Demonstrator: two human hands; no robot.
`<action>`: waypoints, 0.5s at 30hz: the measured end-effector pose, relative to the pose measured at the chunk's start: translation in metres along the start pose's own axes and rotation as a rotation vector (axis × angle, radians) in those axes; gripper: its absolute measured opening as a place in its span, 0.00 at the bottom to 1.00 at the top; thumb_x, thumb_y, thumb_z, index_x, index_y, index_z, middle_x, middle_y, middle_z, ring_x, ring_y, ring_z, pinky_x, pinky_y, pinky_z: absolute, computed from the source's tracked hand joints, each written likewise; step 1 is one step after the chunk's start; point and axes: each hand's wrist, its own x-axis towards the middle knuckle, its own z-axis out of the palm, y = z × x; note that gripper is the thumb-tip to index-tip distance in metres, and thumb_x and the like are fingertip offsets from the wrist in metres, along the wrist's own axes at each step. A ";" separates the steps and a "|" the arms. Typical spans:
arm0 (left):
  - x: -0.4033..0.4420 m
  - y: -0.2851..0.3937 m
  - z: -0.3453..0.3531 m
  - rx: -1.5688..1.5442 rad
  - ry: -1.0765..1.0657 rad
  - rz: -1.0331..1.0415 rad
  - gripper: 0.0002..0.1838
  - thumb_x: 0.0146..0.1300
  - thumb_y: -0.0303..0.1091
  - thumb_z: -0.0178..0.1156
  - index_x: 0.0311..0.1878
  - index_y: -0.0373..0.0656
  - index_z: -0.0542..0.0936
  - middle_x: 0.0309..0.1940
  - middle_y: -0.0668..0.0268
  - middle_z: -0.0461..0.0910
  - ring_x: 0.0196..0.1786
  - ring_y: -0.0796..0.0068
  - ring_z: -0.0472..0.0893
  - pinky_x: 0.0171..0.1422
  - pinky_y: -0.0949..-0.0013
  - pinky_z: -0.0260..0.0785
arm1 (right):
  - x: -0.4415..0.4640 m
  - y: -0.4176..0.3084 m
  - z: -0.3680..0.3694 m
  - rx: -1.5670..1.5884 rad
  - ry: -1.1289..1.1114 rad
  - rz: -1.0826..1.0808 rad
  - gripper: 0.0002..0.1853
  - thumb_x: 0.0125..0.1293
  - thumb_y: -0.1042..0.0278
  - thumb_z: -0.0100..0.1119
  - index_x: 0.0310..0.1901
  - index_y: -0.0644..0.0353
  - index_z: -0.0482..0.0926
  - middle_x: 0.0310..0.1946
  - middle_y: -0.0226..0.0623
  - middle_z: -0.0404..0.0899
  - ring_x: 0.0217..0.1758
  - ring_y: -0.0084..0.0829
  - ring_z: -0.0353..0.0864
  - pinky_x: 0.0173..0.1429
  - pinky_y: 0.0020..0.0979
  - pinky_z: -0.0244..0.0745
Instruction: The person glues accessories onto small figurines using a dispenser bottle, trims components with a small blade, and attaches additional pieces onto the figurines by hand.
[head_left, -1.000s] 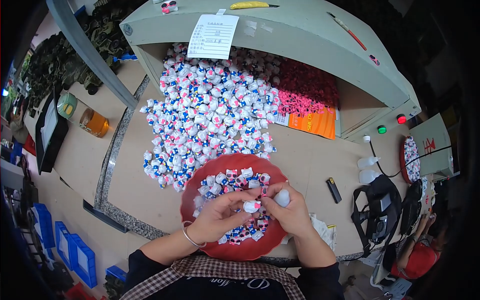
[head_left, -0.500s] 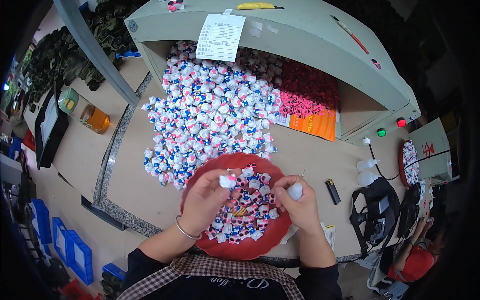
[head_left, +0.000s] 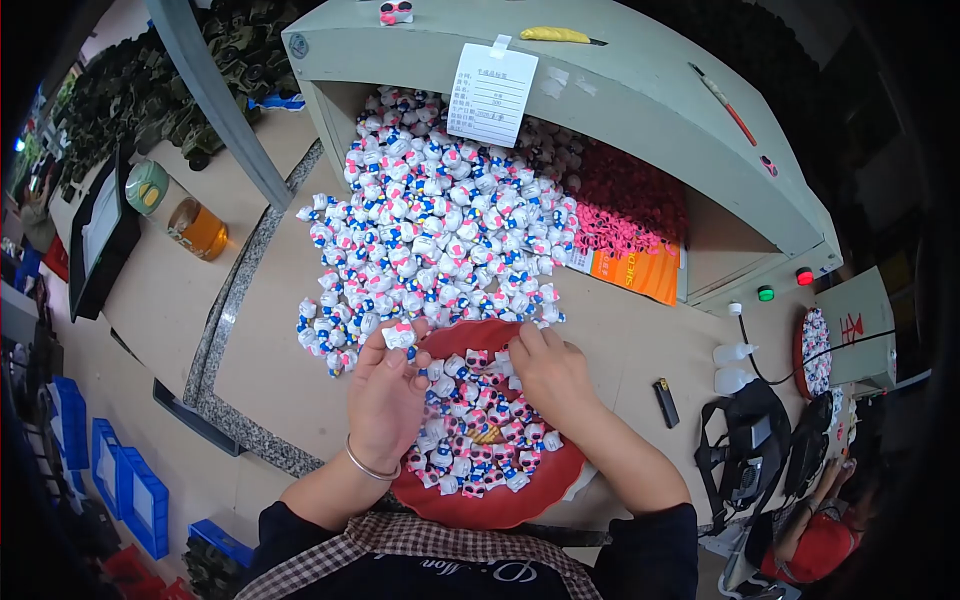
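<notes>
My left hand (head_left: 388, 405) is closed on a small white cat figurine (head_left: 399, 336) with pink and blue parts, held up at the left rim of the red bowl (head_left: 570, 480). At the bowl's far right rim, my right hand (head_left: 555, 375) has its fingers curled together, back toward me. What they grip is hidden; a bit of white shows by the fingertips. Inside the bowl lie many figurines (head_left: 482, 453), several with dark-lensed pink glasses. A large heap of figurines without glasses (head_left: 430, 220) spreads just beyond both hands.
Pink glasses-shaped pieces (head_left: 625, 215) are piled under the grey shelf (head_left: 640, 60). A bottle of amber drink (head_left: 195, 225) stands left. To the right are a dark lighter-like object (head_left: 665, 402), white squeeze bottles (head_left: 735, 380) and a black bag (head_left: 745, 450). Another person (head_left: 815, 530) sits at lower right.
My left hand has shifted left with the figurine. My right hand has moved up and left to the bowl's far rim; the small white bottle it held is now out of sight.
</notes>
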 end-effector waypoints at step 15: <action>-0.023 -0.012 0.009 0.371 -0.519 -0.430 0.19 0.61 0.19 0.49 0.57 0.40 0.64 0.65 0.58 0.56 0.55 0.74 0.71 0.55 0.71 0.69 | -0.034 -0.049 -0.042 0.487 0.339 0.254 0.18 0.40 0.84 0.63 0.35 0.62 0.70 0.34 0.42 0.73 0.34 0.36 0.77 0.31 0.30 0.74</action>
